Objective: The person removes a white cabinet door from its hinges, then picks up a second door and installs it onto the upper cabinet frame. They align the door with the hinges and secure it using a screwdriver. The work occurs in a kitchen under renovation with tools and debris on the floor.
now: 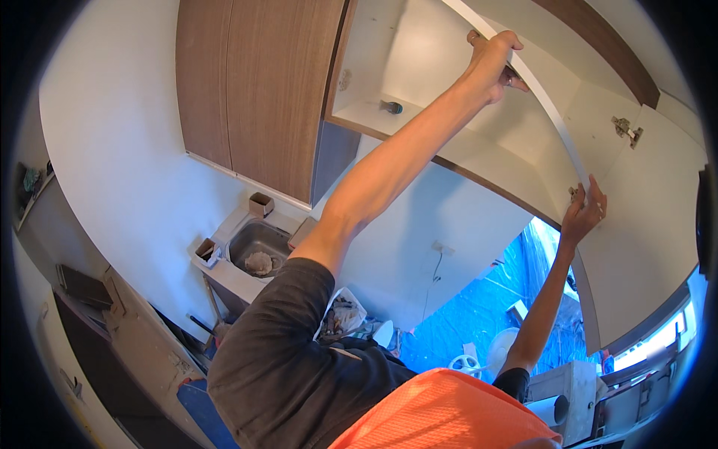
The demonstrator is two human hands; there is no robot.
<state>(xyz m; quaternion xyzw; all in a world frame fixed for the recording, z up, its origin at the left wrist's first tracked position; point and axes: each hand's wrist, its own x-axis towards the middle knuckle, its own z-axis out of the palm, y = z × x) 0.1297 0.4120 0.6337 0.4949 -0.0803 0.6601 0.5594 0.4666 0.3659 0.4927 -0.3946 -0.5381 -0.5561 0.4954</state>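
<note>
A white board, seen nearly edge-on as a narrow curved band, runs across the opening of a wall cabinet. My left hand is closed around the board's upper part, thumb and fingers on either side of the edge. Lower down, my right hand grips the board's lower end with thumb and fingers, close to the open cabinet door. A metal hinge shows on that door above my right hand. On the cabinet floor lies a small dark cylindrical object, away from both hands.
Closed brown doors hang to the left. Below are a steel sink holding some debris and small boxes beside it. Blue plastic sheeting covers the floor. A wall outlet with a loose cable sits under the cabinet.
</note>
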